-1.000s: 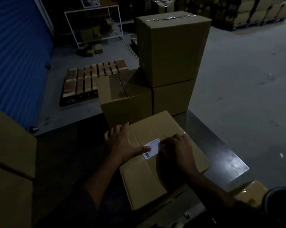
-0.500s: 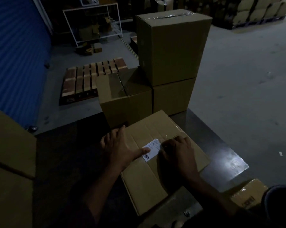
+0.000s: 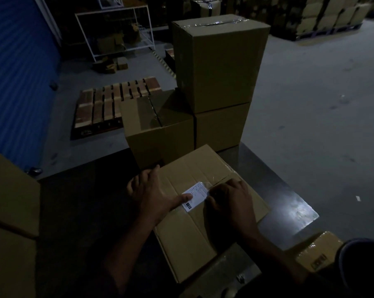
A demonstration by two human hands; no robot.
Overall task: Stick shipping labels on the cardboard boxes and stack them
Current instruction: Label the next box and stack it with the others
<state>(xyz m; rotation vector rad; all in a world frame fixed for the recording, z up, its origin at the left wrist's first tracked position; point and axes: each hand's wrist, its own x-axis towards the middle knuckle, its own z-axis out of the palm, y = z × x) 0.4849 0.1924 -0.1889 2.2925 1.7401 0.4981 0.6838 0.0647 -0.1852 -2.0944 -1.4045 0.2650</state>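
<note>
A taped cardboard box (image 3: 188, 244) lies on the dark table (image 3: 78, 211) in front of me. A white shipping label (image 3: 196, 195) with a barcode sits on its top. My left hand (image 3: 153, 194) rests flat on the box, its thumb pressing the label's left edge. At the label's right edge my right hand (image 3: 231, 203) has its fingers bent down onto the box; its fingertips are hidden. Beyond the table stands a stack of boxes: a tall one (image 3: 220, 61) on another (image 3: 222, 127), with a third box (image 3: 160, 130) beside them.
More cardboard boxes (image 3: 11, 211) stand at my left, and a small box (image 3: 317, 252) lies at lower right. A wooden pallet (image 3: 108, 104) lies on the concrete floor by a blue shutter (image 3: 16, 72). A white rack (image 3: 115, 31) and stacked cartons (image 3: 330, 14) fill the back.
Both hands stay on the label. The left hand has shifted slightly left on the box, and the view has tilted a little.
</note>
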